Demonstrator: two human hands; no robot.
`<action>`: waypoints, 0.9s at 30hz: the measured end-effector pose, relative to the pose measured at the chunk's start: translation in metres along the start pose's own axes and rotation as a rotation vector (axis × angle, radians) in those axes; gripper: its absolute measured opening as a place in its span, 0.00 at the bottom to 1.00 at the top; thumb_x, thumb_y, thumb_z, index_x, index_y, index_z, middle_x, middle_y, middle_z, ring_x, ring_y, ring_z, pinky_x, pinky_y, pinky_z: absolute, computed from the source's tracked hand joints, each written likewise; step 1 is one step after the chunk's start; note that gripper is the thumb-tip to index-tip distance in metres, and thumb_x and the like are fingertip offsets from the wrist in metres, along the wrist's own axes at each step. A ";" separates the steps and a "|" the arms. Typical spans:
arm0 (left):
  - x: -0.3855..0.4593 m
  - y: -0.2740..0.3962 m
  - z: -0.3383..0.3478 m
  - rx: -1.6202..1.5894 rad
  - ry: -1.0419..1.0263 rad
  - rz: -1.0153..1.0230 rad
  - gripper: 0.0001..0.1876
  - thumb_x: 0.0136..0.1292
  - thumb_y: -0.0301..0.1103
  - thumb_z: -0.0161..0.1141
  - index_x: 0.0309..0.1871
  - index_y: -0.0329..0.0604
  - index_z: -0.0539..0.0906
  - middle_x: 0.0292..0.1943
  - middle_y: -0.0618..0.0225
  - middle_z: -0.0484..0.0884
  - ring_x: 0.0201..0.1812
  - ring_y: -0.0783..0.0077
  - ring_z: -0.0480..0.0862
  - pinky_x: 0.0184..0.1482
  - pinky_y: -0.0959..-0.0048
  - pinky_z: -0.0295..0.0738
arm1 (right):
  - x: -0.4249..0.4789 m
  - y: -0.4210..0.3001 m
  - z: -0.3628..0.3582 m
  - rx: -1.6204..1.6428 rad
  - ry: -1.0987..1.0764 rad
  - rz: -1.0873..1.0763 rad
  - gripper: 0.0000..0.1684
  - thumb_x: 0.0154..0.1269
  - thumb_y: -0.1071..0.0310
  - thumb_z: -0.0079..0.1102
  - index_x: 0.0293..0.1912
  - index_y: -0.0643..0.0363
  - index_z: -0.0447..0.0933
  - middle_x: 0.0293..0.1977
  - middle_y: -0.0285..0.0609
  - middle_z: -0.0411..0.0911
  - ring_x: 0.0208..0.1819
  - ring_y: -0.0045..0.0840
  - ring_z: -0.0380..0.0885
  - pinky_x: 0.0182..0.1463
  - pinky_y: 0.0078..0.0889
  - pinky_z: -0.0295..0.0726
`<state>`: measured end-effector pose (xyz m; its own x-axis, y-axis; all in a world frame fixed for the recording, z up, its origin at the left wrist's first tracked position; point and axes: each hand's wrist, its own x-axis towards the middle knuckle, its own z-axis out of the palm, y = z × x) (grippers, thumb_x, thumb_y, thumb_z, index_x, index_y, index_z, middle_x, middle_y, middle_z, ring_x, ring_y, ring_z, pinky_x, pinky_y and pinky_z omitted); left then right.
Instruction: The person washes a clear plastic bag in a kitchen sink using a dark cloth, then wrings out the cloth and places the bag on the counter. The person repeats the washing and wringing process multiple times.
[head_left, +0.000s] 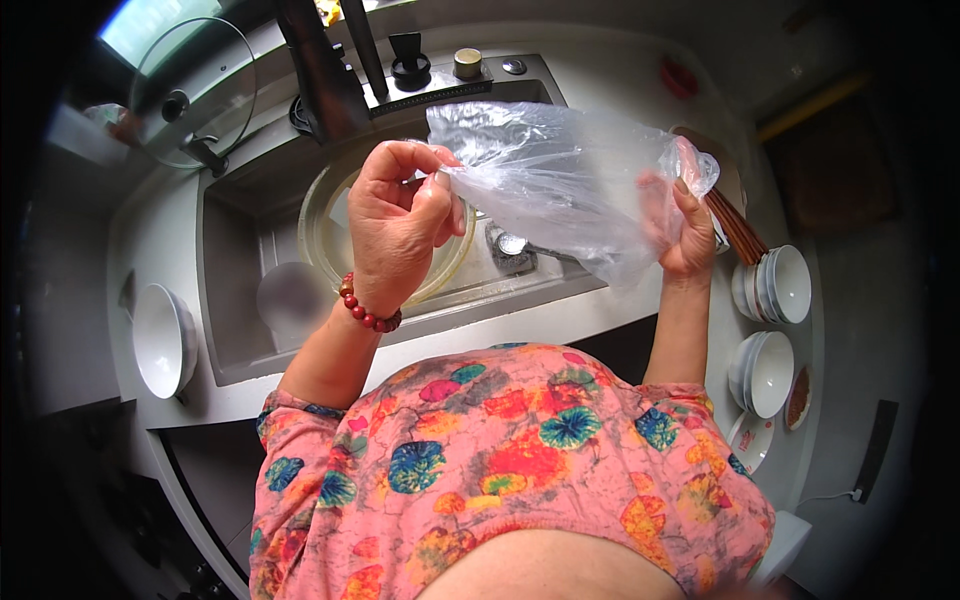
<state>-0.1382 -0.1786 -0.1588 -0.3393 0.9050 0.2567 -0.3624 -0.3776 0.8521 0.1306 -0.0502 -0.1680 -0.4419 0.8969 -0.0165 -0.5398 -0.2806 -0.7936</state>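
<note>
A clear plastic bag is stretched between my two hands above the kitchen sink. My left hand, with a red bead bracelet at the wrist, pinches one gathered corner between thumb and fingers. At the other end, my right hand grips the bag, its fingers partly seen through the film. Below my left hand a round translucent basin stands in the sink. The hand and the bag hide part of it.
Stacked white bowls and a second stack stand at right, near brown chopsticks. One white bowl sits left of the sink. A glass lid leans behind, beside the dark faucet. A drain shows below the bag.
</note>
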 end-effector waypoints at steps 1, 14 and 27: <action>0.000 -0.002 -0.001 0.010 0.028 -0.021 0.07 0.58 0.16 0.47 0.39 0.34 0.71 0.39 0.62 0.74 0.23 0.83 0.76 0.22 0.84 0.71 | -0.001 -0.001 0.001 0.048 -0.015 0.030 0.39 0.62 0.71 0.53 0.67 0.46 0.45 0.40 0.57 0.73 0.20 0.14 0.64 0.15 0.12 0.63; -0.001 -0.022 -0.021 0.574 -0.136 0.108 0.05 0.60 0.20 0.56 0.39 0.34 0.76 0.36 0.68 0.75 0.28 0.82 0.79 0.26 0.85 0.73 | -0.002 -0.014 0.013 0.110 -0.240 0.025 0.36 0.62 0.68 0.54 0.65 0.58 0.48 0.42 0.61 0.72 0.20 0.21 0.71 0.17 0.23 0.75; 0.019 0.015 -0.014 0.239 0.208 0.431 0.05 0.63 0.23 0.54 0.41 0.36 0.75 0.42 0.60 0.77 0.37 0.73 0.79 0.39 0.76 0.79 | 0.014 -0.034 -0.039 0.017 0.177 0.025 0.10 0.57 0.77 0.55 0.41 0.61 0.72 0.30 0.44 0.78 0.30 0.30 0.79 0.33 0.39 0.81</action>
<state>-0.1616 -0.1701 -0.1476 -0.5872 0.6104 0.5316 0.0475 -0.6297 0.7754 0.1704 -0.0151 -0.1647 -0.3228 0.9354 -0.1445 -0.5429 -0.3081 -0.7813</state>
